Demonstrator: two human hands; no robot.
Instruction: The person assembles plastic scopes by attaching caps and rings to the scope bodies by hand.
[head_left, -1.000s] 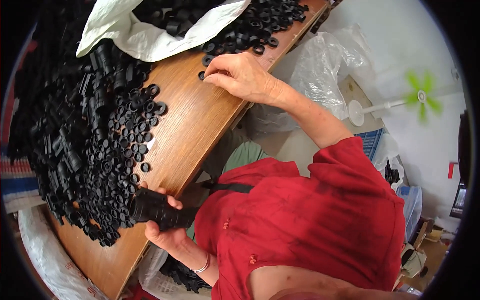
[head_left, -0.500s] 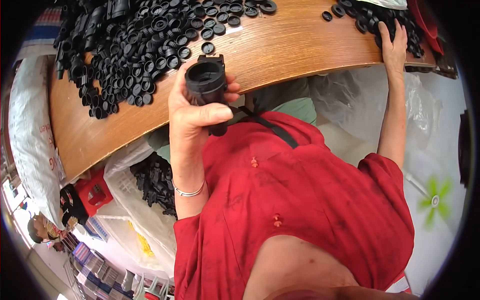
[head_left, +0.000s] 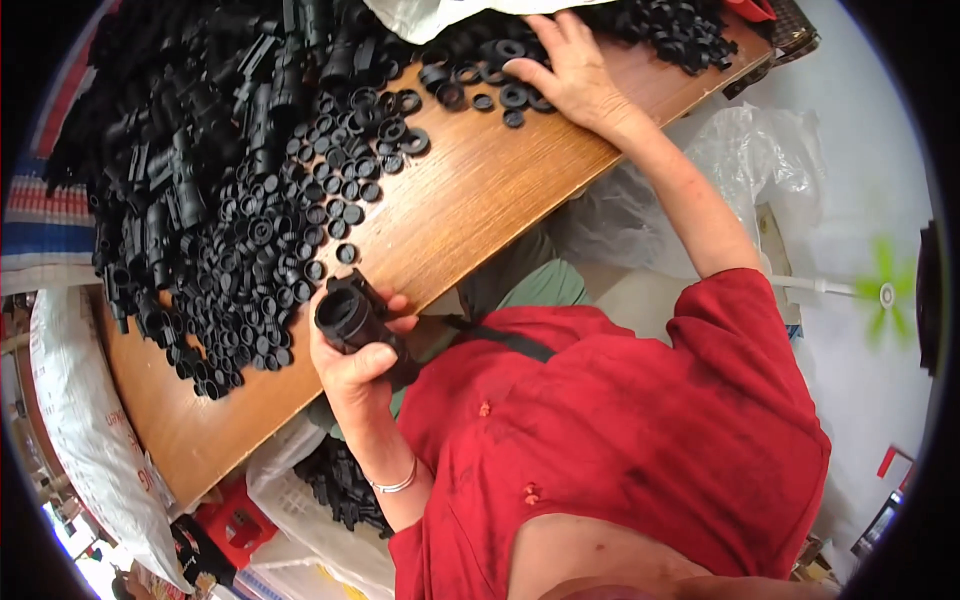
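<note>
My left hand (head_left: 350, 378) is closed round a black plastic scope-like tube (head_left: 346, 318), its round open end facing up. It is held just off the table's near edge. At the far side of the wooden table (head_left: 480, 190), my right hand (head_left: 583, 88) lies with fingers stretched out over a pile of black rings (head_left: 514, 96); its fingertips reach the edge of a white plastic bag (head_left: 430, 16). Many small round black caps (head_left: 262, 233) lie loose on the table left of the rings. Beyond them is a heap of longer black scope-like parts (head_left: 180, 190).
A white woven sack (head_left: 95, 420) leans at the table's left end. Below the table edge stand a red plastic crate (head_left: 240, 527) and a pale bag holding black parts (head_left: 345, 488). Crumpled clear plastic (head_left: 765, 150) lies to the right, near a green-bladed fan (head_left: 886, 295).
The view has turned, so the table now slants up to the right. My right hand still lies over the rings, its thumb now spread wider. My left hand keeps the tube.
</note>
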